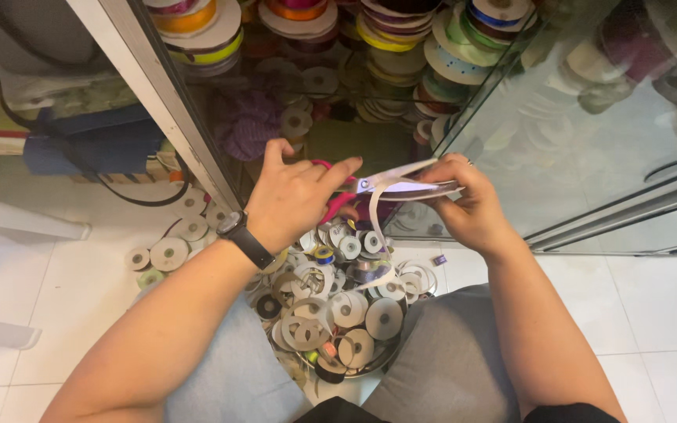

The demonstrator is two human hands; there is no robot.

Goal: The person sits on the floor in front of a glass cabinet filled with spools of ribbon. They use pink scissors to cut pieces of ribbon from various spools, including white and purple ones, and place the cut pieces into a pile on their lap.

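Observation:
My left hand [295, 196] grips pink-handled scissors [354, 188] whose silver blades point right, over a strip of white ribbon [375, 211]. My right hand [464, 200] pinches that ribbon taut at its right end, close to the blade tips. The ribbon loops down toward a round metal bowl [378, 362] heaped with small ribbon spools [346, 305], which sits on the floor between my knees. A black watch is on my left wrist.
A glass-fronted cabinet [448, 94] ahead holds stacks of coloured ribbon reels [440, 39]; its white frame [158, 94] slants at left. Several loose spools [170, 251] lie on the white tiled floor. A dark cable and blue fabric sit at far left.

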